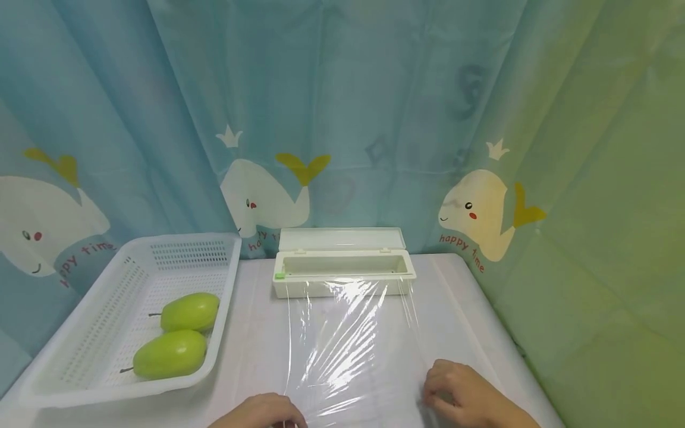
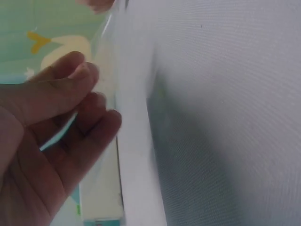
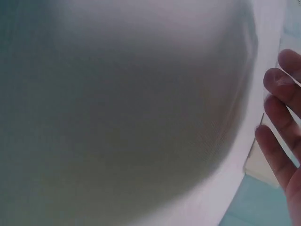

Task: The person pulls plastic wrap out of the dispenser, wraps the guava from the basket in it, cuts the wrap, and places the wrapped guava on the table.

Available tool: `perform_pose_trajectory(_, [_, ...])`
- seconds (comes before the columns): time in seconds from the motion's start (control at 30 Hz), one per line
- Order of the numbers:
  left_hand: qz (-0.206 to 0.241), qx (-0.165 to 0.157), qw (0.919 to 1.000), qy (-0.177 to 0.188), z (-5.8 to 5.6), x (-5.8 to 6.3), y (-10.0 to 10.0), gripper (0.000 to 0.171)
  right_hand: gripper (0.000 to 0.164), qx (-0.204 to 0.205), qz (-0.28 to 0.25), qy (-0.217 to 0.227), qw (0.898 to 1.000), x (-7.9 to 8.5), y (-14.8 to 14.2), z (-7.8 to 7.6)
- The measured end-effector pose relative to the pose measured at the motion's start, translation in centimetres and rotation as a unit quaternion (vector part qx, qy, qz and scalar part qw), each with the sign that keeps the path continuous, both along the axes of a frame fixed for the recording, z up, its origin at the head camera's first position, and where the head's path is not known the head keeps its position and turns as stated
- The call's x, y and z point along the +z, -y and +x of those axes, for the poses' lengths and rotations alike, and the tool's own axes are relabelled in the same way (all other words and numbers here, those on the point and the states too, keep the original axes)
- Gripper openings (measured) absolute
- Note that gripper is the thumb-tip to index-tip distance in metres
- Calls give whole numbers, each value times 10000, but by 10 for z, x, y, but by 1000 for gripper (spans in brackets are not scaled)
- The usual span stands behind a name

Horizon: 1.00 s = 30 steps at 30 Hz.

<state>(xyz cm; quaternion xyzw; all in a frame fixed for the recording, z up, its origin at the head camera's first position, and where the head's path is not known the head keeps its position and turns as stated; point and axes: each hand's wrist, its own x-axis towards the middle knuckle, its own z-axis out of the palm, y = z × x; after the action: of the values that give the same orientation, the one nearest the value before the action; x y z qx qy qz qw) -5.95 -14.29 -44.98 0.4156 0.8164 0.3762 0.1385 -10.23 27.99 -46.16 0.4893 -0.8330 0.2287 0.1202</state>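
A clear sheet of plastic wrap stretches from a white wrap dispenser box toward me, creased and shiny. My left hand pinches its near left corner; in the left wrist view the thumb meets the index finger at the film, the other fingers loosely bent. At the near right corner my right hand holds the film between thumb and curled fingers. The right wrist view catches only this hand's fingers at the edge. The box's lid stands raised, with a green slider at the left of its rim.
A white perforated basket stands on the left of the white-covered table, holding two green fruits, one behind and one in front. A blue-green curtain with whale prints hangs behind and along the right side.
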Motion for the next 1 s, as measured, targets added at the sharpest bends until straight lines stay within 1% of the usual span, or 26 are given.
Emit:
perform_pose_trajectory(0.07, [-410, 282, 9985, 238, 2, 0, -2, 10, 22, -158, -49, 198, 9997, -1, 1, 2])
perform_pose_trajectory(0.13, [-776, 534, 9942, 522, 4, 0, -3, 11, 21, -319, -116, 469, 9983, -2, 2, 3])
perform_pose_trajectory(0.2, [-907, 597, 9925, 564, 6, 0, -5, 13, 24, -437, -61, 691, 9966, -3, 3, 4])
perform_pose_trajectory(0.23, [-916, 594, 9927, 517, 6, -1, -5, 14, 28, -471, -2, 759, 9960, -3, 4, 4])
perform_pose_trajectory(0.3, [-846, 528, 9940, 457, 7, -1, -5, 17, 32, -448, 106, 779, 9959, -4, 6, 3])
perform_pose_trajectory(0.37, [-816, 479, 9952, 258, 7, -2, -5, 19, 35, -377, 168, 713, 9966, -5, 7, 2])
perform_pose_trajectory(0.4, [-917, 505, 9943, 191, 6, -2, -5, 20, 35, -358, 170, 690, 9968, -5, 8, 1])
perform_pose_trajectory(0.47, [-1097, 542, 9925, -87, 4, -1, -5, 22, 31, -375, 123, 646, 9971, -5, 8, 0])
perform_pose_trajectory(0.57, [-1277, 696, 9888, -336, 2, 1, -5, 22, 22, -471, 69, 669, 9966, -3, 10, -2])
perform_pose_trajectory(0.6, [-1246, 719, 9885, -463, 2, 2, -4, 21, 20, -505, 79, 686, 9963, -2, 10, -3])
perform_pose_trajectory(0.7, [-827, 765, 9905, -782, 3, 5, -3, 17, 17, -574, 168, 819, 9948, 4, 13, -9])
perform_pose_trajectory(0.77, [-483, 785, 9889, -1164, 2, 7, -1, 15, 15, -587, 245, 913, 9938, 9, 16, -14])
perform_pose_trajectory(0.8, [-375, 816, 9864, -1376, 2, 9, 0, 15, 14, -574, 276, 973, 9932, 12, 18, -17])
perform_pose_trajectory(0.87, [-210, 969, 9807, -1687, 1, 15, 3, 16, 12, -529, 341, 1112, 9918, 18, 23, -22])
perform_pose_trajectory(0.97, [-231, 1415, 9684, -2041, 0, 25, 8, 18, 10, -429, 442, 1276, 9899, 27, 33, -30])
perform_pose_trajectory(1.0, [-251, 1571, 9623, -2208, -1, 28, 10, 19, 9, -398, 490, 1324, 9892, 29, 37, -33])
